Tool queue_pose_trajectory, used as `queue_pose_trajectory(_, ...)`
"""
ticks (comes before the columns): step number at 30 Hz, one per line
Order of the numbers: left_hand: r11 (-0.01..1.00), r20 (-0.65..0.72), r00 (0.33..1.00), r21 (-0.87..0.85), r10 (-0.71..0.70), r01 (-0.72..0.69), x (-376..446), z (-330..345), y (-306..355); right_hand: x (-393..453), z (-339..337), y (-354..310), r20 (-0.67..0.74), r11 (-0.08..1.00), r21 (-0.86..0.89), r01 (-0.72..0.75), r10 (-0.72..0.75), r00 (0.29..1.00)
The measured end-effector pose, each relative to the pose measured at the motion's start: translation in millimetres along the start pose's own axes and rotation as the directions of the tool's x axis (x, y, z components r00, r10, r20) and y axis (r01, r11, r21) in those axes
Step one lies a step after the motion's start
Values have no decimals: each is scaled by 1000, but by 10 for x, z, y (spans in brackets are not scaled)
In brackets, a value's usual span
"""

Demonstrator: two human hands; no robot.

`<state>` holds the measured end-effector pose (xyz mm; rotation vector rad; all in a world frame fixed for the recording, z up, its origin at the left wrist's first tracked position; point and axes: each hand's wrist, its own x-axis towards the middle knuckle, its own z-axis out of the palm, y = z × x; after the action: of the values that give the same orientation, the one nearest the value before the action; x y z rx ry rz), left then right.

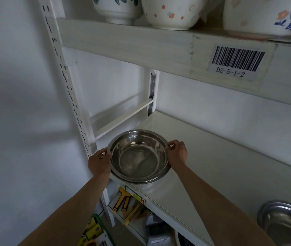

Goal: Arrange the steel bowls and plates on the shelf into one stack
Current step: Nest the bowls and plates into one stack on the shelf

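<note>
**Both hands on the bowl at the shelf's left end**

We see the left hand [99, 161] clamped on the rim of the bowl [139, 156] at its 9 o'clock side, thumb hooked over the edge and fingers curled beneath. The right hand [177, 151] grips the opposite rim at about 3 o'clock in the same way, its fingertips pinched on the lip. Both forearms reach up from the bottom of the view.

The bowl is steel, upright, open side up, and a second rim shows just under its near edge, so it seems to sit nested in another dish; we cannot tell how many lie below. It sits at the left front corner of the white shelf [203, 157], overhanging the front edge slightly.

At 4 o'clock from the bowl, well apart along the same shelf, a steel plate [285, 222] lies near the frame's lower right corner, partly cut off.

At 12 o'clock, the upper shelf carries three painted ceramic bowls [173, 13] and a barcode label [237, 61] on its front. At 6 o'clock, below the shelf, yellow-handled tools [123, 201] lie in packaging.
</note>
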<state>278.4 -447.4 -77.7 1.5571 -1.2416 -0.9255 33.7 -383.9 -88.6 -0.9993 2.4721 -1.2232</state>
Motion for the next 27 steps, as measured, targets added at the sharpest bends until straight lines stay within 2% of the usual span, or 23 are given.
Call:
queue_pose_trajectory(2, 998, 5, 999, -36, -43, 44, 4, 12, -14, -8, 6, 29, -9, 995, 89, -50, 51, 999)
queue_pose_trajectory(5, 973, 34, 983, -144, -180, 183, 10, 12, -6, 0, 47, 101, 56, 929, 271, -253, 247, 967)
queue_pose_trajectory(8, 939, 116, 956, -187, -271, 289, 31, 18, -13, -7, 87, 123, 160, 752, 507, -420, 397, 904)
queue_pose_trajectory(11, 853, 187, 901, -294, -392, 432, 64, 26, -40, -57, 80, 107, 258, 582, 634, -509, 462, 849)
queue_pose_trajectory(14, 775, 263, 860, -374, -438, 509, 91, 3, -53, -87, 77, 142, 290, 483, 689, -541, 501, 816)
queue_pose_trajectory(18, 707, 326, 842, -459, -429, 538, 54, 41, -81, -163, 16, 208, 285, 433, 720, -543, 528, 800)
queue_pose_trajectory(25, 770, 414, 831, -362, -373, 526, -173, 232, 10, -361, -276, 417, 241, 402, 745, -532, 582, 777)
queue_pose_trajectory(27, 759, 489, 798, -349, -352, 549, -245, 310, 35, -421, -384, 504, 219, 396, 754, -524, 600, 769)
